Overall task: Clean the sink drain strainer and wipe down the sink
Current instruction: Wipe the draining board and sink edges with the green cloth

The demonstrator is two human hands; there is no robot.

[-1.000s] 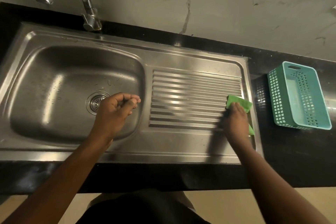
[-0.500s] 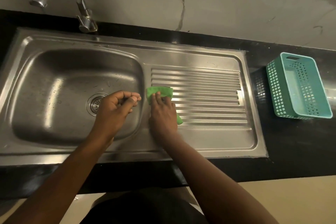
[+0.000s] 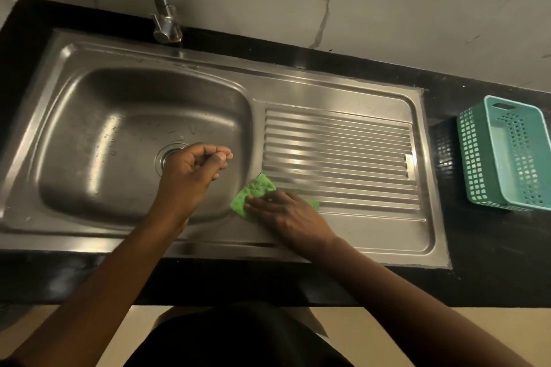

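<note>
A stainless steel sink [image 3: 89, 164] fills the counter, with a ribbed drainboard [image 3: 343, 152] on its right side. The round drain strainer [image 3: 167, 155] sits in the basin floor, half hidden behind my left hand [image 3: 193, 176]. That hand hovers over the basin with its fingers curled and nothing visible in them. My right hand [image 3: 286, 214] presses flat on a green cloth [image 3: 253, 191] at the front left corner of the drainboard, next to the basin's edge.
A chrome tap [image 3: 161, 9] rises at the back of the sink. A teal plastic basket [image 3: 507, 155] stands on the black counter [image 3: 492, 247] to the right. A marbled wall runs behind.
My right hand slid the green cloth from the drainboard's right end to its left side, then down toward the front corner. My left hand stayed over the drain.
</note>
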